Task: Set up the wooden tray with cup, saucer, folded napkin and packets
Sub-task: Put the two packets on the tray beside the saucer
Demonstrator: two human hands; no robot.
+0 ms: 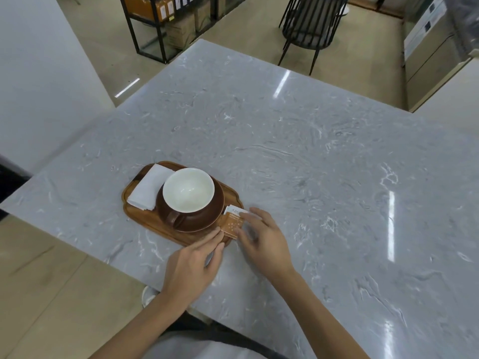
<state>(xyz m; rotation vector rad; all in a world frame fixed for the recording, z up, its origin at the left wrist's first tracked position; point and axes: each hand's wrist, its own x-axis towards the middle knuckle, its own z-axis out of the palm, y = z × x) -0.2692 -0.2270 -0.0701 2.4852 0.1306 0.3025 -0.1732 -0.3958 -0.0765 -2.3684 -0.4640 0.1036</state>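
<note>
On the near right corner of the wooden tray, the last step is in hand: settling the packets beside the saucer. The cup already sits on the saucer in the middle of the tray, and the folded napkin lies along the far left side, tucked partly behind the cup. The left hand has its fingers stretched out, the tips touching the near edge of the orange packet. The right hand is loosely spread, its fingertips resting on the packets' right side, where a white packet shows beneath. Neither hand is closed around anything. The next move probably calls for a light nudge to square the packets together and keep them inside the tray's rim, then lifting both hands clear.
</note>
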